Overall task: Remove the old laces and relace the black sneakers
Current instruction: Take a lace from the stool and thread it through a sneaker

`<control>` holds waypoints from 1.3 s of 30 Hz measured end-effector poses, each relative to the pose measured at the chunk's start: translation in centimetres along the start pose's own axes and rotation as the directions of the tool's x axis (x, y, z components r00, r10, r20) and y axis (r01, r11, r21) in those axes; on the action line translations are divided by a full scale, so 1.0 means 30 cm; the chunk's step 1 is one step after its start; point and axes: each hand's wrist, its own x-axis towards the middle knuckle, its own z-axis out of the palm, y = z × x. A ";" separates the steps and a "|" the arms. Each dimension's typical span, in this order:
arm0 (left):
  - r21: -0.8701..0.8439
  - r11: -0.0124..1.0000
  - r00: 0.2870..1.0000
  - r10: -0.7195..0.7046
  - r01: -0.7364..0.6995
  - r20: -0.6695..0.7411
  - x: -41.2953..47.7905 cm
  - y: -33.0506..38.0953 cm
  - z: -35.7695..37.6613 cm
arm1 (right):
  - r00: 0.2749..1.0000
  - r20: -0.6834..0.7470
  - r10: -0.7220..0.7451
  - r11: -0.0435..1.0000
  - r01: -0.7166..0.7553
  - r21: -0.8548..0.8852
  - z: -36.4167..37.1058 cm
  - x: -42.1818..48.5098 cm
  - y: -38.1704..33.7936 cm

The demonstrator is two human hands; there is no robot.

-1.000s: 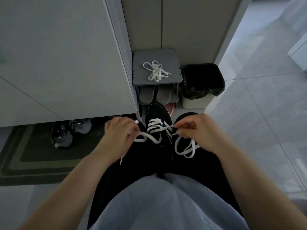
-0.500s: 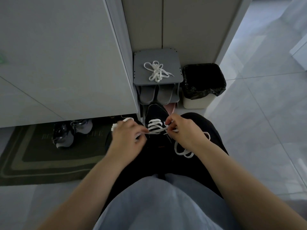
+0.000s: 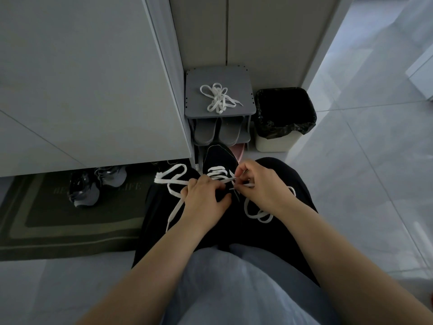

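Black sneaker [image 3: 218, 158] sat on the lap between both hands. Left hand [image 3: 203, 198] had its fingers curled down over the white lace [image 3: 173, 178] at the tongue, and right hand [image 3: 262, 184] pinched the other lace end between thumb and forefinger near an eyelet. Lower rows looked laced, upper rows not yet, both tails long and loose. Farther out, a lace bundle [image 3: 218, 99] lay on the grey rack [image 3: 194, 78], probably old laces already pulled; couldn't tell the second sneaker's state.

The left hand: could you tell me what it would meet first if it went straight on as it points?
The left hand points forward along the black sneaker, so it would probably meet the crossed white lace on the sneaker's top almost at once; depth is hard to judge.
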 end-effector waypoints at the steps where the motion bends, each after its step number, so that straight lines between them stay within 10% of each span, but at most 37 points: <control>1: -0.016 1.000 1.000 -0.003 0.003 -0.002 -0.001 0.001 0.001 | 1.000 -0.011 0.002 1.000 -0.002 0.008 0.004 -0.003 0.002; 17: 0.029 0.998 0.991 0.067 -0.064 -0.115 -0.008 -0.017 0.012 | 0.991 -0.114 -0.069 0.985 0.050 -0.164 0.019 0.038 -0.010; 23: -0.292 0.952 0.994 0.075 -0.094 -0.075 -0.053 -0.072 -0.082 | 0.989 0.147 0.008 0.886 0.061 -0.459 -0.037 0.081 -0.007; 27: -0.902 0.428 0.998 -0.002 0.057 0.062 -0.101 -0.079 -0.188 | 0.982 0.182 0.046 0.999 -0.043 -0.016 -0.101 0.073 -0.041; 30: -0.995 -0.022 0.995 -0.023 0.094 0.095 -0.101 -0.075 -0.232 | 0.963 0.262 0.067 0.996 -0.078 0.032 -0.148 0.051 -0.061; 32: -0.983 0.102 0.985 -0.096 0.153 0.143 -0.083 -0.073 -0.234 | 0.963 0.252 0.093 0.995 -0.084 -0.044 -0.170 0.045 -0.050; 35: -0.527 0.844 0.990 -0.029 0.098 0.138 -0.055 -0.078 -0.196 | 0.991 0.067 0.113 0.951 -0.088 -0.297 -0.181 0.039 -0.024; 39: -0.022 0.988 0.972 0.153 -0.152 0.176 -0.050 -0.060 -0.147 | 0.981 -0.181 0.071 0.896 -0.142 -0.421 -0.148 0.034 -0.003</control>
